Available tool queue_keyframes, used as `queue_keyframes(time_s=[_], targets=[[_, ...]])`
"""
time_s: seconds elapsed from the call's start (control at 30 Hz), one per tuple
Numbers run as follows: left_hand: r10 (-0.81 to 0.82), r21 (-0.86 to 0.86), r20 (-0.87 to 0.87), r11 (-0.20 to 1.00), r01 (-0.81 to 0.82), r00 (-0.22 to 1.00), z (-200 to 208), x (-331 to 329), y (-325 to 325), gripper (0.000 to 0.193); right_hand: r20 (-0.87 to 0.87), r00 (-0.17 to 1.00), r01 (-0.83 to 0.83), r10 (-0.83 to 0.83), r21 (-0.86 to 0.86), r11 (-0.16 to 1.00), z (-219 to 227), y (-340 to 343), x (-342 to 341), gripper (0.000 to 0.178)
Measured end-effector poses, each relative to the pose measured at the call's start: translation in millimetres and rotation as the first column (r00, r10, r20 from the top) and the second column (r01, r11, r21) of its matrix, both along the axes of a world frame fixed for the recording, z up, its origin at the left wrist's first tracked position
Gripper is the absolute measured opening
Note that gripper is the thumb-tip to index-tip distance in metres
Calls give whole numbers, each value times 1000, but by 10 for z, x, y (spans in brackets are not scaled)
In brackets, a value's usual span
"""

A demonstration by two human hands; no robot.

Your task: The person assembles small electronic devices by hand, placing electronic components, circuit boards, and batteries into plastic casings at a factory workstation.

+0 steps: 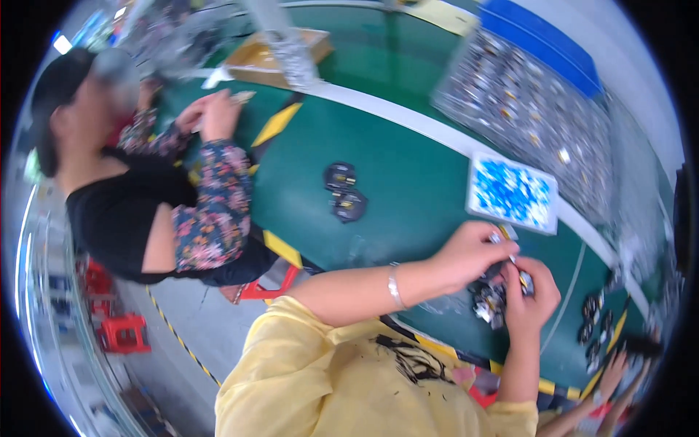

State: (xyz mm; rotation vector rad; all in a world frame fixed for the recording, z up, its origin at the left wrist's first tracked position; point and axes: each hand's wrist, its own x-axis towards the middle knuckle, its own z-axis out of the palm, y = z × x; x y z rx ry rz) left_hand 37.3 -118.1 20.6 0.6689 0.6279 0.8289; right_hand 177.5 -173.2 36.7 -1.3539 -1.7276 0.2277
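Observation:
Both hands meet over the near right part of the green table (408, 189). My left hand (472, 256), with a silver band at its wrist, pinches something small and shiny between thumb and fingers. Close against it, my right hand (533, 295) is also closed, and a small dark and silver piece (526, 282) shows at its fingers. Its kind is too small to tell. Just below the hands lies a cluster of small black and silver parts (489, 304), partly hidden by my fingers. Beyond them stands a white tray (475, 207) of small blue and white pieces.
Two black round parts (340, 176) lie mid-table. A large clear tray (524, 109) of small metallic parts stands behind, with a blue bin (542, 40). A co-worker in floral sleeves (212, 207) works at left, near a cardboard box (251, 58). Another person's hands (615, 375) show at lower right.

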Motion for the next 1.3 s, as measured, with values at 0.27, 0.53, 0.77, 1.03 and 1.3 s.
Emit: queue_keyframes(time_s=[0.27, 0.53, 0.77, 1.03, 1.3], targets=[[-261, 2, -132, 965, 264, 956, 137, -171, 160, 26, -397, 913, -1, -92, -228, 974, -51, 98, 134, 9], [-218, 90, -286, 963, 253, 933, 212, -145, 147, 28, -362, 929, -3, -78, -220, 976, 30, 10, 242, 13], [-192, 59, -218, 976, 209, 957, 270, -89, 61, 29, -11, 1000, 28, -27, 100, 995, 83, 71, 184, 17], [-164, 122, -159, 975, 184, 974, 291, -113, 36, 32, -2, 1000, 14, -14, 121, 993, 59, 103, 190, 17], [-152, 243, -178, 951, 193, 972, 276, -162, 25, 34, -11, 1000, 15, -14, 108, 994, 61, 109, 148, 17]])
